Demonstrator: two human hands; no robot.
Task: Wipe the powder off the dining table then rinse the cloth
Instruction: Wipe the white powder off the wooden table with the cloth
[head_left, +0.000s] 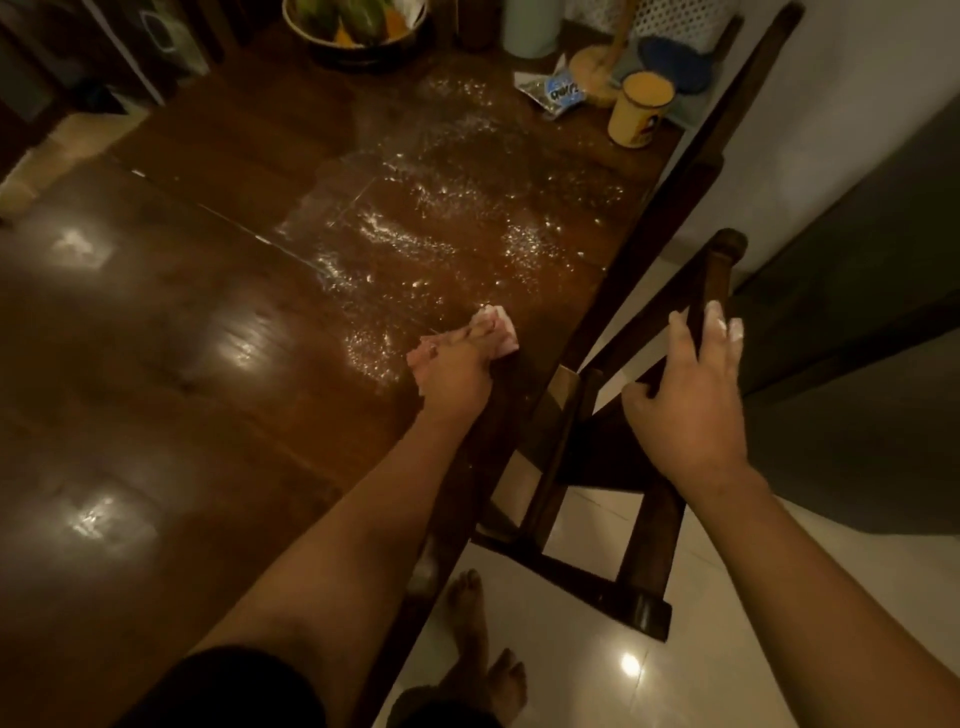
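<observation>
Cloth (493, 332) is gripped by curled left hand (457, 374) on dining table (156, 364), at near fringe of powder (441, 228) — overlapping inward strokes are advised, none pushed overboard; chair (719, 270) is clasped by right hand (691, 400).

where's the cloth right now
Head view: the cloth sits on the table under the left hand, near its right edge, at the powder's near end.

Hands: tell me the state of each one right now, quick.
Left hand: closed, holding the pink cloth down on the dining table.
Right hand: closed, gripping the chair back.
</observation>
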